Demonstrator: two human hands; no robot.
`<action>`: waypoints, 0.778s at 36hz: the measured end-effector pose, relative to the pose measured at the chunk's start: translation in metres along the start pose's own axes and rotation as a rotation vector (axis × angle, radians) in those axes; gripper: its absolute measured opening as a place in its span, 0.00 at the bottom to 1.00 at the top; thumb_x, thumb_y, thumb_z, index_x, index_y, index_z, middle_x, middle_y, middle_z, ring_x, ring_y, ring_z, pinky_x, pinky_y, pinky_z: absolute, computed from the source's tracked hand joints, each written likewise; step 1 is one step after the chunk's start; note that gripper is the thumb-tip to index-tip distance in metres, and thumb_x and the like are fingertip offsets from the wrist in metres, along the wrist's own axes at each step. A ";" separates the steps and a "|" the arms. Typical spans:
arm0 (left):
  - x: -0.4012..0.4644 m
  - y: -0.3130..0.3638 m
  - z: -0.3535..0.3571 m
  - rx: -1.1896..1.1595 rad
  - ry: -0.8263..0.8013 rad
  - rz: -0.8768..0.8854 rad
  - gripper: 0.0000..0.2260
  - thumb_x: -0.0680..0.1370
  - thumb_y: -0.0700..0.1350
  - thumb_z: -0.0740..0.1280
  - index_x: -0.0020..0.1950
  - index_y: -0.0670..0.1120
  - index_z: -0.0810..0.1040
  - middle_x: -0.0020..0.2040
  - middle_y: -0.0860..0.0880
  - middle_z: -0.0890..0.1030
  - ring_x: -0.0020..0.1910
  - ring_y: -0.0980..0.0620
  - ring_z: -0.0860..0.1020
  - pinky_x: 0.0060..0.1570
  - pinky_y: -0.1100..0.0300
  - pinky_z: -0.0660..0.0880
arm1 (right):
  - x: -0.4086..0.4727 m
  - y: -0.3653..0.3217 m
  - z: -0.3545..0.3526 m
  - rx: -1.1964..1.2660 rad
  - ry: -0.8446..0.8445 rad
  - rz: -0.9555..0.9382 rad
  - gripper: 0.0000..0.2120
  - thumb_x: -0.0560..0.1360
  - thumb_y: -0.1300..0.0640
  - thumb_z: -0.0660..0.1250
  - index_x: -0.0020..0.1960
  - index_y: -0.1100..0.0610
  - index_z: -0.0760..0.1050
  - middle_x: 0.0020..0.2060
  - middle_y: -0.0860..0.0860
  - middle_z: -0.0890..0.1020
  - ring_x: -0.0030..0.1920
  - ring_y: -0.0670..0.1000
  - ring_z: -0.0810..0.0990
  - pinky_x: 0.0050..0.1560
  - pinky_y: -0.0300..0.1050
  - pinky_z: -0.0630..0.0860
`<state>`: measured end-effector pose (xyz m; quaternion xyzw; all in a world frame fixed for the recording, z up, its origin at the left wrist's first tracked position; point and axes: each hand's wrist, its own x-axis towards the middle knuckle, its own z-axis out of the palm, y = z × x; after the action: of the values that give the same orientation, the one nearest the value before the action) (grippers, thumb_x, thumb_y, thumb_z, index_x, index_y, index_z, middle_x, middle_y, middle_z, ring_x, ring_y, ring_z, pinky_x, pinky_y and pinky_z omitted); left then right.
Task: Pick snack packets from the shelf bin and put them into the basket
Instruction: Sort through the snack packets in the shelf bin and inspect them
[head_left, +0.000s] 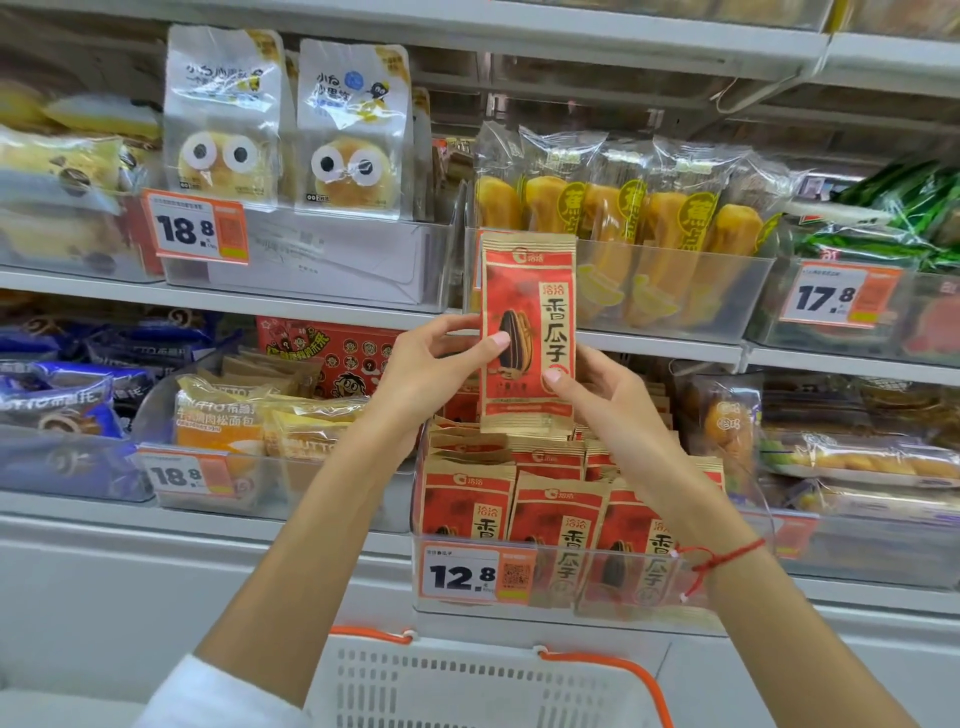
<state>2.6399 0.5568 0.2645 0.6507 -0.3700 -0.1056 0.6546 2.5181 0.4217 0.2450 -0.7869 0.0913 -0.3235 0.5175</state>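
— What is being shown, biggest first?
— A white basket with orange handles is being kept low, below the clear shelf bin where red seed packets are being displayed.
— And the picked packet?
— It is being held upright above the bin, pinched by the left hand and the right hand.
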 end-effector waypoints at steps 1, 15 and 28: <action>0.000 0.000 0.001 -0.010 0.006 -0.001 0.11 0.75 0.52 0.72 0.56 0.56 0.77 0.50 0.57 0.82 0.47 0.63 0.81 0.52 0.64 0.76 | 0.001 0.000 -0.001 0.011 -0.009 0.003 0.17 0.79 0.54 0.66 0.65 0.41 0.72 0.57 0.40 0.82 0.55 0.36 0.79 0.54 0.32 0.75; 0.001 -0.004 0.003 -0.069 -0.044 -0.048 0.11 0.75 0.51 0.71 0.56 0.56 0.76 0.49 0.57 0.83 0.44 0.62 0.83 0.49 0.64 0.78 | 0.000 -0.003 -0.009 0.111 0.018 0.084 0.15 0.79 0.53 0.65 0.66 0.49 0.76 0.54 0.44 0.84 0.54 0.41 0.82 0.56 0.40 0.77; -0.005 0.007 0.020 0.046 0.023 -0.069 0.30 0.68 0.64 0.71 0.66 0.53 0.71 0.54 0.59 0.78 0.58 0.58 0.77 0.62 0.55 0.74 | -0.007 -0.005 0.013 -0.139 0.195 -0.252 0.18 0.71 0.53 0.75 0.59 0.42 0.77 0.45 0.42 0.84 0.44 0.43 0.83 0.46 0.40 0.80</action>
<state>2.6214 0.5455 0.2669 0.6791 -0.3418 -0.1121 0.6399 2.5194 0.4367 0.2435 -0.7909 0.0640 -0.4534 0.4059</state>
